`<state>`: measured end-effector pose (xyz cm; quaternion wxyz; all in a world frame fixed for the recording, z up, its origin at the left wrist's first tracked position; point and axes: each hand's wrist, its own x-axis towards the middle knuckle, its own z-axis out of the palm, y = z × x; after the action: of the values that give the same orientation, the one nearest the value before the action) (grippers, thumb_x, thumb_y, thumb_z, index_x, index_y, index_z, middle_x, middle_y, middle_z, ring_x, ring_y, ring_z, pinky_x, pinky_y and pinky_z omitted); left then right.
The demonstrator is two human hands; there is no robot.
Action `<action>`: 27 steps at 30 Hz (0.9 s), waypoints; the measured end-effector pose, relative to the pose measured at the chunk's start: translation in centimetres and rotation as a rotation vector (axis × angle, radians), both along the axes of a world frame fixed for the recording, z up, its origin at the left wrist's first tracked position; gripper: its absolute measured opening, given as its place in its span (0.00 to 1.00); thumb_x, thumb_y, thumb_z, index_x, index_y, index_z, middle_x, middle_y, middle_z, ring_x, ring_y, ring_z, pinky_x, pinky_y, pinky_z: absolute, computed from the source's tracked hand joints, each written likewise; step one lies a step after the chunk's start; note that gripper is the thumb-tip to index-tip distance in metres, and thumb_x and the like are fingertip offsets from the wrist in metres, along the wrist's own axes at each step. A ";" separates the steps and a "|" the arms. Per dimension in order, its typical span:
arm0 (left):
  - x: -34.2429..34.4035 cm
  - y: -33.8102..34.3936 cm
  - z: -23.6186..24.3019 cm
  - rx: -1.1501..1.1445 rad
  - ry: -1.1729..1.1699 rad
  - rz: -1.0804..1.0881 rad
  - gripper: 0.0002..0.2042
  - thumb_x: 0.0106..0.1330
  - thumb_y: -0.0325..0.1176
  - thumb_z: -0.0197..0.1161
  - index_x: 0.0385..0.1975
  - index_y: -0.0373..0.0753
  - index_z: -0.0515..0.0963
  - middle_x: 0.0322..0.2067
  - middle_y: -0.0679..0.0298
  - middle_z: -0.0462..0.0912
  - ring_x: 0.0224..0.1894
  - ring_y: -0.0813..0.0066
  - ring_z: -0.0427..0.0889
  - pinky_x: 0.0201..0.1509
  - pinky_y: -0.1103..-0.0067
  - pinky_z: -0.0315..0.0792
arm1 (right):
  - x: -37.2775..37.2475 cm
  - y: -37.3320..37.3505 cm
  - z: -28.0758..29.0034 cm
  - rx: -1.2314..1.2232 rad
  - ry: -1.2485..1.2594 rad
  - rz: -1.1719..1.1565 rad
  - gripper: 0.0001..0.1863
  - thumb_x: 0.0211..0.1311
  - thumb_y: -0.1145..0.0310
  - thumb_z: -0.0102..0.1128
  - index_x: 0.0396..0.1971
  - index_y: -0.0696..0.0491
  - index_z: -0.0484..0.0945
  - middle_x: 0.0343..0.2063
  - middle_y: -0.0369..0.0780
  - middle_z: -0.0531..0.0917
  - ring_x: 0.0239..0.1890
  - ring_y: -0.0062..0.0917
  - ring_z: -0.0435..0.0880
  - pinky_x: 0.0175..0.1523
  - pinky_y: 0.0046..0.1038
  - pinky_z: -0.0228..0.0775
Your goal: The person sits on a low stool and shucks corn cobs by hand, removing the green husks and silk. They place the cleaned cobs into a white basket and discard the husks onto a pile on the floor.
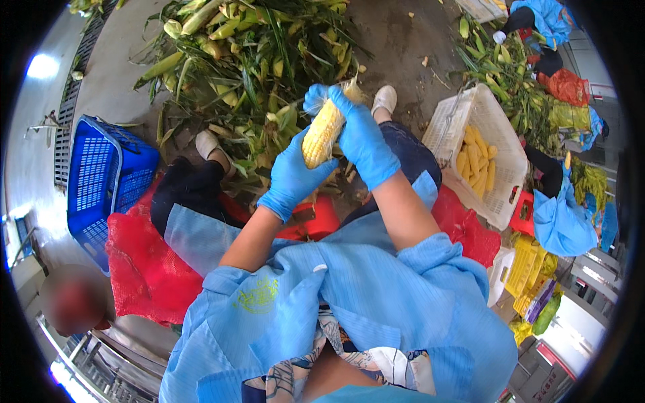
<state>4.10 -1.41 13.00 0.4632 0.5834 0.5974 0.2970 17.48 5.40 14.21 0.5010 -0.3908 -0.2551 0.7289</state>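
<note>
Between my two blue-gloved hands is an ear of corn (322,136), its yellow kernels bare and pale silk clinging to it. My left hand (294,171) is wrapped round the lower end, thumb on one side. Around the upper end my right hand (363,134) is closed, beside a tuft of silk and husk (352,90) at the tip. Just beyond both hands spreads a big heap of green husks and corn (255,60).
A white crate (500,174) of husked corn stands at my right. To the left are a blue crate (101,154) and red mesh sacks (151,262). Other people (564,215) sit at the right beside more husks (494,64). A red stool (322,216) shows below my arms.
</note>
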 end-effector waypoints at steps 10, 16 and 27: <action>-2.5 -1.1 1.5 -0.595 -0.986 -0.127 0.29 0.59 0.54 0.58 0.49 0.33 0.70 0.33 0.53 0.80 0.31 0.68 0.81 0.34 0.78 0.76 | -0.6 0.2 2.4 0.011 0.404 -0.083 0.23 0.66 0.50 0.43 0.45 0.53 0.74 0.48 0.41 0.77 0.49 0.35 0.75 0.53 0.39 0.68; -1.5 -0.4 2.5 -0.827 -1.438 0.082 0.30 0.64 0.58 0.47 0.51 0.36 0.69 0.33 0.51 0.80 0.29 0.64 0.81 0.27 0.75 0.78 | -1.9 1.4 1.1 0.067 0.476 -0.348 0.19 0.67 0.55 0.43 0.34 0.55 0.77 0.47 0.40 0.78 0.54 0.40 0.72 0.54 0.44 0.69; -2.3 5.5 -1.6 -0.434 -1.341 0.519 0.31 0.61 0.59 0.52 0.52 0.38 0.67 0.36 0.56 0.78 0.31 0.65 0.80 0.33 0.73 0.78 | -1.0 -5.3 2.4 -0.012 0.388 -0.040 0.27 0.68 0.49 0.40 0.08 0.45 0.59 0.06 0.29 0.55 0.07 0.18 0.50 0.17 0.21 0.48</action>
<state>1.80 4.10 11.38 0.7475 0.0131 0.3508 0.5640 16.46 0.13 16.59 0.5530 -0.2509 -0.1416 0.7818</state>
